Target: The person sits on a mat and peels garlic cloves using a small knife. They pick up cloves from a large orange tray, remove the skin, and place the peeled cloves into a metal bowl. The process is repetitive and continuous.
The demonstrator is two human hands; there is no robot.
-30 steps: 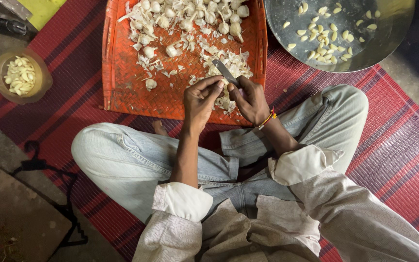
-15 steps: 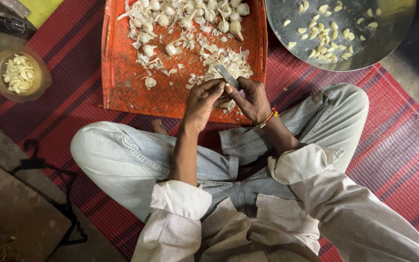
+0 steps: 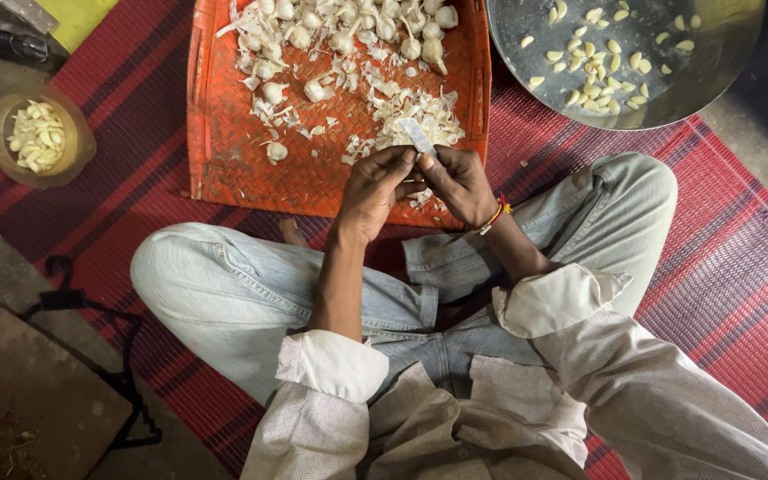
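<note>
gripping knife (image 3: pixel 417 135), right hand (image 3: pixel 458 180); clove hidden behind left hand (image 3: pixel 373 185).

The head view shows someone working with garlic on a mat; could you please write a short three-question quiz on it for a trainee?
1. True or false: the knife is in the right hand.
2. Which container holds peeled cloves? A) only the orange tray B) the steel bowl and the small brown bowl C) none
3. What covers much of the tray's middle?

Key:
1. True; the blade sticks up from the right hand, and the left hand meets it at the fingertips.
2. B.
3. Loose papery garlic skins, with unpeeled garlic at the far end.
</note>
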